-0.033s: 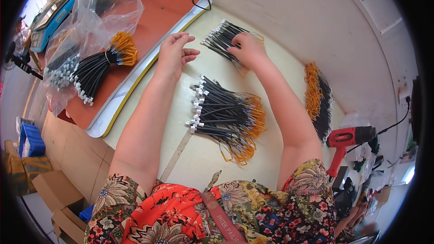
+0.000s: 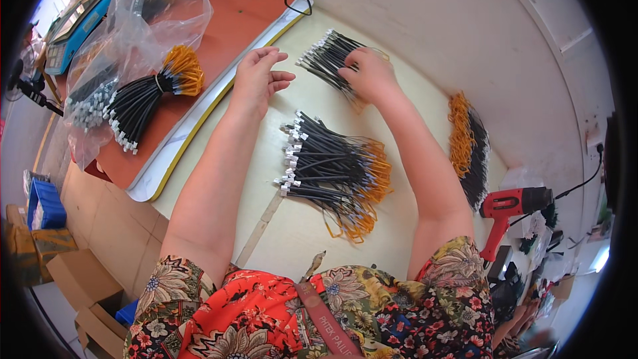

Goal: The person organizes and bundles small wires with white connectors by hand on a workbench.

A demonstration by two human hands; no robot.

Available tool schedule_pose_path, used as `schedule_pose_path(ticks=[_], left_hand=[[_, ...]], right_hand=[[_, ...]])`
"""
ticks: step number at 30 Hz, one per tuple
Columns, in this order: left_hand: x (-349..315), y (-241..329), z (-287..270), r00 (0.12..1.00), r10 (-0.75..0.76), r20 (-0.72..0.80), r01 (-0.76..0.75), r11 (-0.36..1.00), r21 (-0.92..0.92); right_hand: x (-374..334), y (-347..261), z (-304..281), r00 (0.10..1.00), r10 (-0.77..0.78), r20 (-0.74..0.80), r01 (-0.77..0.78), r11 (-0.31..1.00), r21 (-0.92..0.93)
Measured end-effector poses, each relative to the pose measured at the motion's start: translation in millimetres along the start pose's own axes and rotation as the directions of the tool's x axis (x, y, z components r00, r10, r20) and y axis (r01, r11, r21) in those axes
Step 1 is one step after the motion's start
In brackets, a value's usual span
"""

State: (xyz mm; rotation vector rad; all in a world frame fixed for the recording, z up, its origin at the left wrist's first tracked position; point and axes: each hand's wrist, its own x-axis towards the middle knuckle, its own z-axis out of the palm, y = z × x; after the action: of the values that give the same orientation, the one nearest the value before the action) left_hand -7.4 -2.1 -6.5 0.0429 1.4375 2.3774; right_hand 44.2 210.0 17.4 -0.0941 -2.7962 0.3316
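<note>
Left hand (image 2: 256, 78), 11 o'clock: fingers apart, above table (image 2: 395, 229). Right hand (image 2: 373, 76), 1 o'clock: at white-tipped black wire leads (image 2: 327, 58), 12 o'clock; cannot tell whether clamped.

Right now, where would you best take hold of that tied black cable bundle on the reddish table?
I'd grip the tied bundle at its narrow waist, by the tie, coming from above and its right. There it draws tightly together, while the white connectors and orange ends fan out. The clear plastic bag lies close along the left, so that side looks more awkward.
</note>
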Motion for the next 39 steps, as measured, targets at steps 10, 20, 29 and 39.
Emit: schedule_pose_path(ticks=[10, 20, 29, 39], left_hand=[[-9.3, -0.5, -1.8, 0.999, 0.023, 0.031, -0.024, 0.998, 0.058], [-24.1, -18.1, -5.7, 0.996, -0.044, -0.073, 0.051, 0.993, 0.104], [-23.2, 0.3, 2.6, 0.949, 0.021, 0.315, -0.067, 0.989, 0.134], [-21.9, 5.1, 7.6, 0.927, 0.012, 0.376, 0.055, 0.984, -0.169]], right_hand=[[-70.2, -38.6, -30.6, 0.769, -0.093, 0.633, 0.028, 0.993, 0.111], [-94.2, -51.4, -35.3, 0.866, -0.106, 0.488, 0.022, 0.984, 0.175], [-74.0, -44.6, -53.5, 0.952, 0.103, 0.289, -0.217, 0.892, 0.396], [-50.2, -37.1, -39.3, 0.863, 0.073, 0.499, -0.453, 0.549, 0.703]])
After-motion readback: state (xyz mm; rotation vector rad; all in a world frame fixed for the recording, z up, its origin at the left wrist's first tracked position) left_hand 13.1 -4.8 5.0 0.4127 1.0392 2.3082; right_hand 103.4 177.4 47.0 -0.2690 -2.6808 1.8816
